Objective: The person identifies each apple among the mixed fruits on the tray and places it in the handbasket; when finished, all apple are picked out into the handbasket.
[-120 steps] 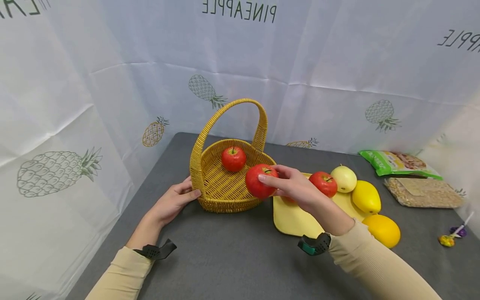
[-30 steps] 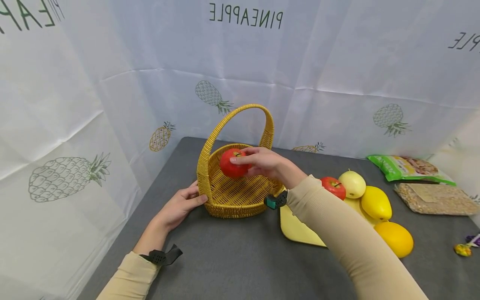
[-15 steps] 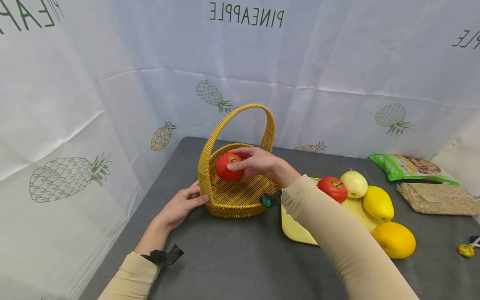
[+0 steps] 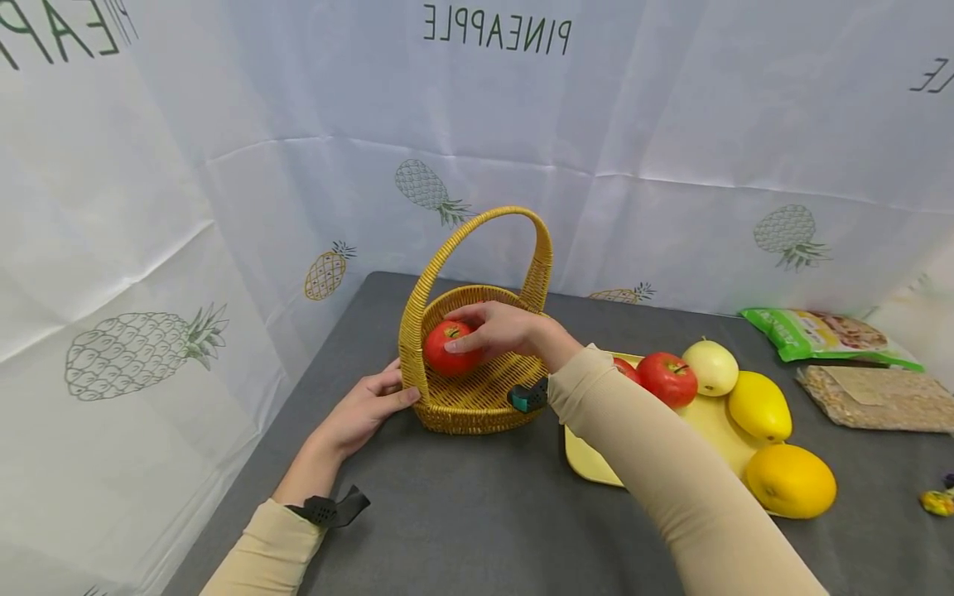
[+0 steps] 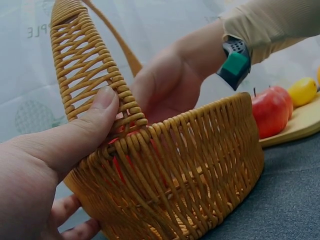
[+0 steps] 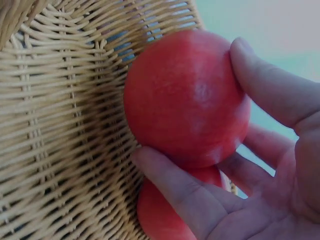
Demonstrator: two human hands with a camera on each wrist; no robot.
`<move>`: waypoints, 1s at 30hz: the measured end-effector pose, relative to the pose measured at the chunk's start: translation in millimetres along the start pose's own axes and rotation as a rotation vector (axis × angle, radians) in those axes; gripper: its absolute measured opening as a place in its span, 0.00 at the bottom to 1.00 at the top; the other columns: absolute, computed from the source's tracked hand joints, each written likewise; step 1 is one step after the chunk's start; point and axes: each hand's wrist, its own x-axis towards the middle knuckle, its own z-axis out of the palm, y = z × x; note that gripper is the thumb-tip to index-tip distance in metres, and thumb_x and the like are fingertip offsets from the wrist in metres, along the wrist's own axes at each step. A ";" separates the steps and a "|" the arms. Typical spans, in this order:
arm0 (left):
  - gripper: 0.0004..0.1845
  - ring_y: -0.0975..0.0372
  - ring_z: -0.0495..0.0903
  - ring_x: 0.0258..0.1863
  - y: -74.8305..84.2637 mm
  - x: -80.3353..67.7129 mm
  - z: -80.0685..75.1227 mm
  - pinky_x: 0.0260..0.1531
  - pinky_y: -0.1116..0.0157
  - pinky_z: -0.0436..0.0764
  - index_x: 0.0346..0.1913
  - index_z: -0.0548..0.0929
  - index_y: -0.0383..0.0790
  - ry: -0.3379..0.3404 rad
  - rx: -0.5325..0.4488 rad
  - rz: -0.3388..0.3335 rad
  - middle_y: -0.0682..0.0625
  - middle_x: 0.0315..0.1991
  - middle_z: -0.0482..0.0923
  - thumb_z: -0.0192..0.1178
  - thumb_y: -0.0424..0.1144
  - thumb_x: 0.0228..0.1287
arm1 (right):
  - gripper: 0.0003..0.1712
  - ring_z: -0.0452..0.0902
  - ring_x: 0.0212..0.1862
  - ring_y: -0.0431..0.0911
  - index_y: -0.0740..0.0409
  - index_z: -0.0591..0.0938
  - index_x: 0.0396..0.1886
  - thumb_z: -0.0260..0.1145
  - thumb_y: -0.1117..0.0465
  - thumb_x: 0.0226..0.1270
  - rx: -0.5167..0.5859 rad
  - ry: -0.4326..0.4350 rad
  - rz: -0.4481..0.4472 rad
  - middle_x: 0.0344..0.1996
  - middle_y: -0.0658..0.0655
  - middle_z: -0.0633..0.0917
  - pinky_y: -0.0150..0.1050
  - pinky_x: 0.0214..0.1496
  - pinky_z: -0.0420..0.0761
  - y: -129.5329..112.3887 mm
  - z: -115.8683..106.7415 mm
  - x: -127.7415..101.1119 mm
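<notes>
A red apple (image 4: pixel 450 349) is gripped in my right hand (image 4: pixel 505 329), low inside the left part of the yellow wicker basket (image 4: pixel 477 420). The right wrist view shows thumb and fingers spread round this apple (image 6: pixel 187 100), close to the woven wall. Just below it there is another red apple (image 6: pixel 162 212) in the basket, mostly hidden by the hand in the head view. My left hand (image 4: pixel 367 411) holds the basket's left side. Its thumb (image 5: pixel 102 107) presses on the base of the handle (image 5: pixel 90 60), with the fingers against the outer wall.
Right of the basket, a yellow tray (image 4: pixel 592 463) bears red apples (image 4: pixel 668 379), a pale round fruit (image 4: pixel 710 367) and a mango-like yellow fruit (image 4: pixel 760 406). An orange-yellow fruit (image 4: pixel 792 482) is at its edge. Further right lie a green packet (image 4: pixel 835 335), a grain bag (image 4: pixel 879 399) and lollipops (image 4: pixel 937 502).
My right hand has carried the apple from over the basket's right edge, leftward and down into the basket. The left hand keeps its hold on the basket. The head view has shifted slightly.
</notes>
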 end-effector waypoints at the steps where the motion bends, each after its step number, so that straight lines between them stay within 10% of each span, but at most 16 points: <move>1: 0.24 0.50 0.37 0.81 -0.4 0.2 -0.2 0.64 0.72 0.67 0.66 0.76 0.23 0.001 0.001 -0.001 0.43 0.82 0.46 0.62 0.37 0.75 | 0.39 0.76 0.61 0.53 0.52 0.70 0.77 0.73 0.57 0.70 -0.024 0.005 -0.004 0.65 0.58 0.74 0.47 0.56 0.82 -0.7 1.6 1.0; 18: 0.24 0.51 0.36 0.81 -0.7 2.0 0.7 0.73 0.44 0.52 0.66 0.77 0.25 0.027 0.023 -0.039 0.45 0.82 0.47 0.62 0.39 0.76 | 0.38 0.76 0.60 0.52 0.58 0.69 0.76 0.72 0.57 0.71 -0.141 0.060 0.029 0.64 0.59 0.75 0.48 0.57 0.82 -3.7 14.6 12.1; 30: 0.25 0.52 0.37 0.81 0.4 1.4 0.5 0.73 0.46 0.54 0.68 0.75 0.26 0.022 0.038 -0.046 0.47 0.82 0.47 0.61 0.39 0.76 | 0.41 0.74 0.62 0.52 0.54 0.66 0.79 0.72 0.56 0.70 -0.172 0.080 0.034 0.69 0.58 0.71 0.47 0.60 0.80 -0.1 12.3 10.4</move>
